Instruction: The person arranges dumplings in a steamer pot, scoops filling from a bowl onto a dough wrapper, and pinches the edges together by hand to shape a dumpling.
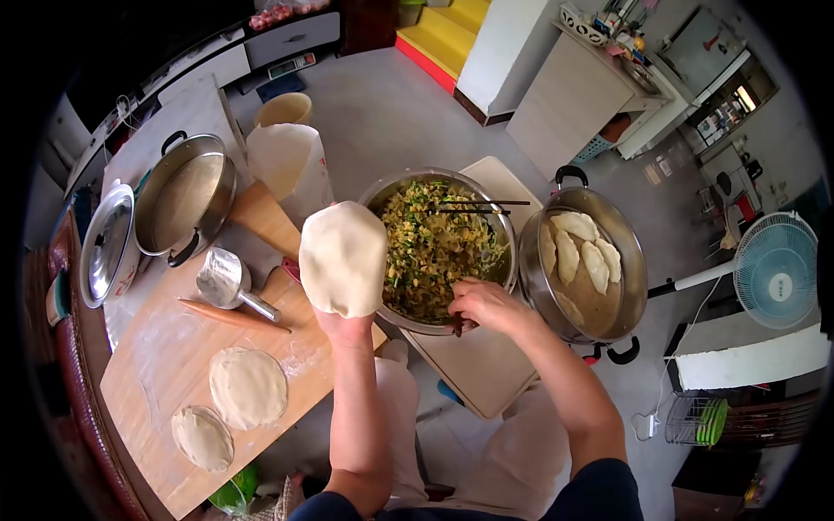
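Observation:
A round, flat dough wrapper [344, 259] lies over my left hand [346, 323], which supports it from below beside the filling bowl; most of the fingers are hidden under it. At the near right rim of the steel bowl [370, 193], my right hand [483, 304] is closed around a dark handle [458, 328]. Chopped green and yellow filling [426, 239] fills the bowl, and a pair of dark chopsticks [486, 207] rests across its right side. To the right, a steel pan [641, 260] holds several folded dumplings [596, 265].
On the left, a wooden board [174, 347] carries dough rounds [248, 388], a rolling pin [233, 316] and a metal scoop [224, 280]. Behind it are an empty two-handled pan [181, 195] and a lid [109, 247]. A fan [775, 271] stands at the right.

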{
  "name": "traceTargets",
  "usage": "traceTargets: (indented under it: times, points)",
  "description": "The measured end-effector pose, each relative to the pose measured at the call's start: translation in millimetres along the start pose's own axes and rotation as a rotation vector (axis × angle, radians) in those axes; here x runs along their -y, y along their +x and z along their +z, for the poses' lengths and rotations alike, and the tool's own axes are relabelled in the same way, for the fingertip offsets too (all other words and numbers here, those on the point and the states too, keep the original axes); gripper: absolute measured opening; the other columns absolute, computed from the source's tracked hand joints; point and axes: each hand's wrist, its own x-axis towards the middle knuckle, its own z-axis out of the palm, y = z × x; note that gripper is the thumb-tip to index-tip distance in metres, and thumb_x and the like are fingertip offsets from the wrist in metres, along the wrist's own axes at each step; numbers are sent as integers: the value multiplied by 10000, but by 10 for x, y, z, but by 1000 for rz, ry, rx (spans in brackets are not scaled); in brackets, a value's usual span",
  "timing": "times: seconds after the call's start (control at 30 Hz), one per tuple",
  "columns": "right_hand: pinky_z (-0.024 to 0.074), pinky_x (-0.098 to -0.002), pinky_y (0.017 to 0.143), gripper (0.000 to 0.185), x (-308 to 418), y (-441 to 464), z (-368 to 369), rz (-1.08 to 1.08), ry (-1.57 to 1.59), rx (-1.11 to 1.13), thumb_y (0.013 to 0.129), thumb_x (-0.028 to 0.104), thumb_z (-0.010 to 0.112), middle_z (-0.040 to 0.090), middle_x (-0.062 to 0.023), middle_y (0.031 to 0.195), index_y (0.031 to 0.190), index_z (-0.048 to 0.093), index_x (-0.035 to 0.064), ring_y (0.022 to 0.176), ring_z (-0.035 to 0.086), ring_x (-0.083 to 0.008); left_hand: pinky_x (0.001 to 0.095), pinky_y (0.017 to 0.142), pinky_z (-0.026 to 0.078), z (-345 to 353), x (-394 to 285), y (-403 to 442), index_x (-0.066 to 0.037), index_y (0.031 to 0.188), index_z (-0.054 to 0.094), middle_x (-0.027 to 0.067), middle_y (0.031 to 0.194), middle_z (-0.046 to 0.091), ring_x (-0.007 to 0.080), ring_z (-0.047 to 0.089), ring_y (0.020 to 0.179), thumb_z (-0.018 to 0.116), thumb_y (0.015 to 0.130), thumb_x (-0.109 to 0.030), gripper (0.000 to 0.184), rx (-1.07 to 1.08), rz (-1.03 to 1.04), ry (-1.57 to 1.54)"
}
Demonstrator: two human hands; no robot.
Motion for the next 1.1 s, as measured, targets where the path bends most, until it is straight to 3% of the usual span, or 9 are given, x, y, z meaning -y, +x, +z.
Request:
traceTargets:
  times: [0.27,0.4,0.43,0.47,0.57,0.67,0.77,0.97,1.1]
  points:
    - [517,-389,686,96,-119,-94,64,150,245,-516,871,39,636,637,-135,901,958,660,9,778,644,-339,509,1201,260,118,164,3,-47,1504,350,111,1559,374,324,328,1447,326,1056,-286,509,-7,149,171]
    - [537,-413,724,117,-150,-169,2,308,335,-676,889,73,647,697,-182,930,965,685,-6,825,681,-359,435,1174,328,-34,242,100,-43,1464,406,107,1489,463,277,418,1387,376,1052,-244,459,-20,-17,235]
    - [538,-410,729,119,-151,-186,-3,346,393,-732,894,76,645,701,-185,943,969,687,-6,834,683,-359,408,1152,344,-77,207,113,-48,1459,409,102,1459,489,257,439,1365,394,1044,-235,456,-20,26,740]
    - [565,-330,717,152,-220,-211,8,358,303,-723,932,73,608,719,-160,964,1021,695,-14,782,720,-238,382,1131,360,-186,132,130,-53,1454,412,97,1430,516,237,459,1344,413,1035,-226,453,-21,71,1243]
    - [551,-402,730,137,-218,-193,25,495,303,-762,895,97,641,710,-187,896,960,701,-6,794,692,-358,282,895,486,-624,-76,222,-40,1279,528,16,1201,629,162,590,1085,450,1003,-123,298,-57,225,2038]
    - [556,-408,721,146,-163,-110,191,531,264,-680,888,92,632,704,-197,857,960,705,-12,757,687,-369,296,869,518,-670,-243,231,-10,1250,542,48,1196,636,197,623,1050,476,987,-137,299,-140,22,1722]
    - [567,-314,640,197,39,46,283,741,851,-614,939,107,585,722,-138,762,959,708,-46,684,708,-212,354,952,526,-249,-39,146,24,1260,536,114,1232,630,267,632,1092,501,975,-160,341,-367,67,263]
    - [560,-280,633,226,74,243,499,732,1333,-781,967,100,566,708,-166,855,1052,664,-85,707,681,-186,472,1048,482,-527,-216,276,9,1302,528,160,1290,605,336,592,1177,501,1002,-270,410,-46,-145,29]
    - [569,-290,645,228,17,248,518,689,1480,-853,971,111,576,710,-174,860,1049,665,-84,720,688,-197,537,1051,458,-257,-82,84,-55,1301,560,128,1303,612,334,582,1199,466,1014,-316,398,-210,-45,145]
